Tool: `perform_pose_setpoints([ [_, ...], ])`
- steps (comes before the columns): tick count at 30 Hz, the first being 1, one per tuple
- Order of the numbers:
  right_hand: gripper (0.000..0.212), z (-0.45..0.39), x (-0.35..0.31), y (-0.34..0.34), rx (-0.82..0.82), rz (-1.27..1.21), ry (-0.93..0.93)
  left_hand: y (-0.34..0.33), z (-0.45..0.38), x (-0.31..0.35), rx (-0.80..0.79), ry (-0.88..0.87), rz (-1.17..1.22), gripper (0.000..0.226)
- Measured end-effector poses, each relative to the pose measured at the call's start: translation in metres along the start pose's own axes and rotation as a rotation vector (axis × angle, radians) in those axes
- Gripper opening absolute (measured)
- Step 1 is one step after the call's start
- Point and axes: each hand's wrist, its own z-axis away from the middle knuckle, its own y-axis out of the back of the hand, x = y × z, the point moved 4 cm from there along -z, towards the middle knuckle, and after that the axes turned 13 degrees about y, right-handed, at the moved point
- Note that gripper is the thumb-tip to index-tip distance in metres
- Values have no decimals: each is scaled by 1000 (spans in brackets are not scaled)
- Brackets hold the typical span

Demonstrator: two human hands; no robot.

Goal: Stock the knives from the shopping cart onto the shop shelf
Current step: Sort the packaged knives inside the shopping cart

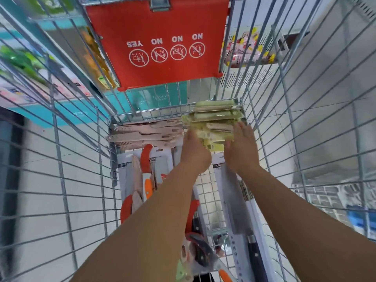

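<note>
Both my arms reach down into a wire shopping cart [81, 151]. At its far end lies a stack of packaged green-handled knives [213, 123]. My left hand [194, 153] grips the stack's left edge, and my right hand [242, 147] grips its right edge, fingers over the top. Left of the stack lies a pile of pink-handled knives [146, 133]. Nearer to me lie red and orange-handled knives on white cards [145, 171] and a packaged cleaver with a dark handle [240, 210].
The cart's red child-seat flap [160, 43] with YES/NO pictograms stands at the far end. Through the wires I see shelf goods at left [30, 64], a pink-and-yellow package at upper right [248, 49] and pale tiled floor [325, 98]. Scissors in packaging [201, 255] lie near me.
</note>
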Motion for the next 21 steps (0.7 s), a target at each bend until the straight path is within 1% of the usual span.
perform_pose_setpoints([
  [1, 58, 0, 1, -6, -72, 59, 23, -3, 0, -2, -39, -33, -110, 73],
  [3, 62, 5, 1, -12, -165, 103, 38, -5, 0, -9, -53, -85, -284, 70],
  [5, 63, 12, -1, -12, -196, 91, 34, -5, 3, -18, -37, -124, -433, 77],
  [7, 61, 21, -7, -7, -178, 89, 59, -1, 12, -26, 13, -173, -551, 84],
  [8, 59, 27, -11, -5, -156, 87, 81, 2, 20, -29, 58, -202, -577, 84],
  [11, 54, 54, -27, -3, -55, 10, 147, 16, 49, -45, 226, -251, -588, 74],
  [13, 49, 78, -39, -8, -24, -49, 184, 25, 70, -61, 298, -219, -599, 70],
  [16, 46, 115, -59, -23, -51, -97, 216, 33, 98, -93, 341, -130, -599, 66],
  [19, 45, 149, -77, -39, -131, -140, 225, 39, 118, -129, 398, -51, -598, 66],
  [21, 46, 168, -85, -49, -207, -186, 212, 42, 129, -153, 387, 67, -533, 70],
])
